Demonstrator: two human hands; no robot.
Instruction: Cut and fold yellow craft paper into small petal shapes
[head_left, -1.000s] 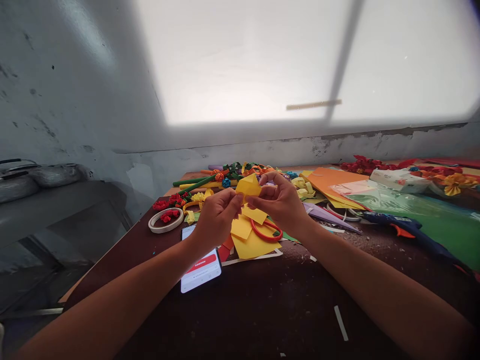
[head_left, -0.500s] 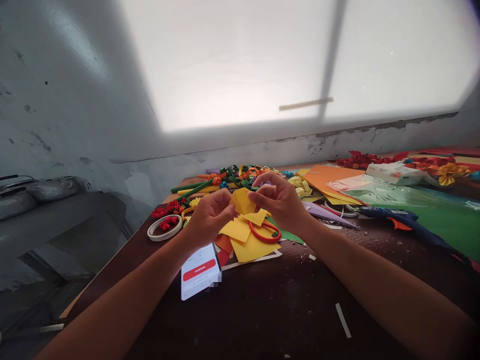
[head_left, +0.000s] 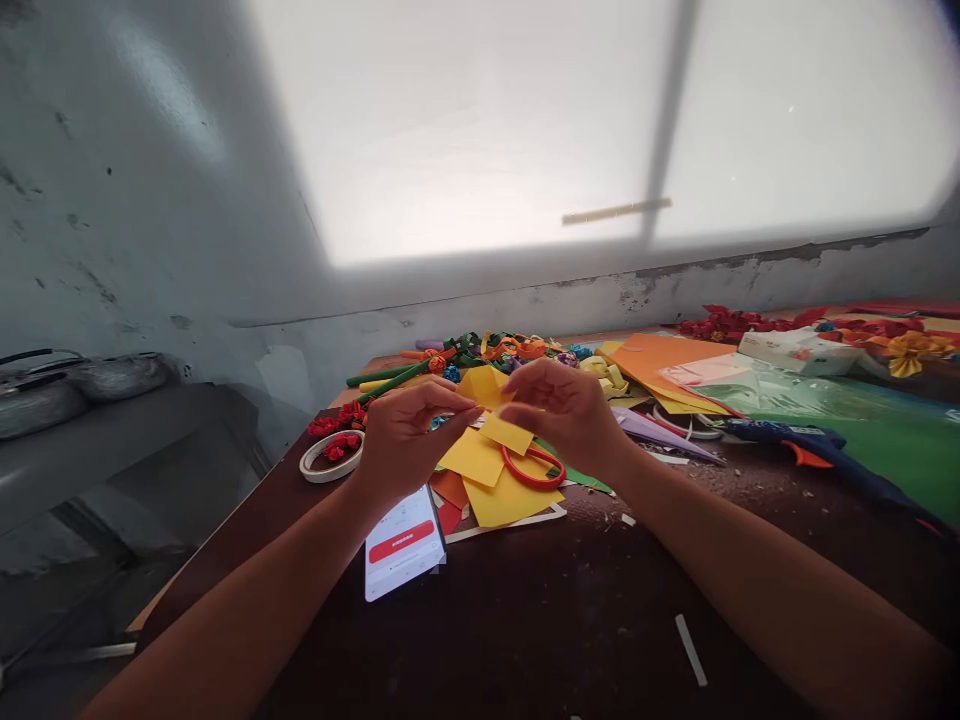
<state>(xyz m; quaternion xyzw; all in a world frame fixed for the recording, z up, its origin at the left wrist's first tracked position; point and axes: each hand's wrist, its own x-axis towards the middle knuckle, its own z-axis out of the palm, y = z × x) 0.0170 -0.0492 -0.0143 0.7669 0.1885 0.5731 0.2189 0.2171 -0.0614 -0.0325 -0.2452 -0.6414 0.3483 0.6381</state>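
Observation:
My left hand [head_left: 409, 435] and my right hand [head_left: 566, 410] pinch a small folded piece of yellow paper [head_left: 486, 387] between them, a little above the dark table [head_left: 570, 620]. Below the hands lie more yellow paper sheets [head_left: 495, 480] with red-handled scissors [head_left: 534, 467] on top. A phone [head_left: 401, 542] with a lit screen lies just under my left wrist.
A roll of tape [head_left: 330, 455] with red paper flowers sits to the left. Green, yellow and orange rolled stems [head_left: 420, 368] lie at the back. Orange sheets [head_left: 664, 360], green sheet, a blue glue gun [head_left: 802, 440] and a tissue pack [head_left: 799, 350] are at the right. A wall stands behind.
The yellow piece was dipped low between my hands half a second ago and is now raised a little again, with my fingers shifted on it. The view has moved slightly.

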